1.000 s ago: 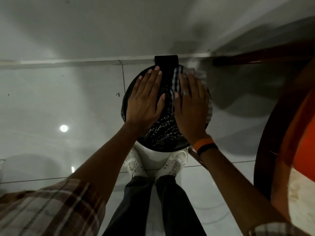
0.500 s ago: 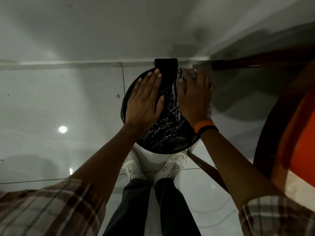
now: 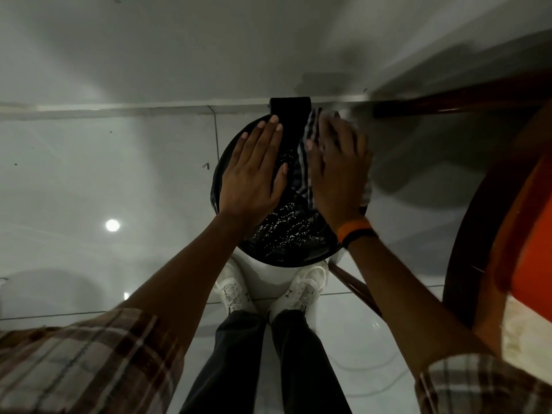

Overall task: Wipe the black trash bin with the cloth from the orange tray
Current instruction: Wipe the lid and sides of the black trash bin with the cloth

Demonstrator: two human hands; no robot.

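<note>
The black trash bin stands on the floor against the wall, seen from straight above; its round lid is speckled with white flecks. My left hand lies flat on the left half of the lid, fingers spread, holding nothing. My right hand presses flat on a striped cloth spread over the right half of the lid. Most of the cloth is hidden under that hand, which looks blurred. An orange tray shows at the right edge.
A round dark wooden table carries the tray at the right, one of its legs slanting down beside the bin. My white shoes stand just in front of the bin on a glossy white tile floor. The wall's baseboard runs behind.
My right hand slid the cloth up toward the lid's far edge and now is coming back down over the right side. My left hand stayed in place.
</note>
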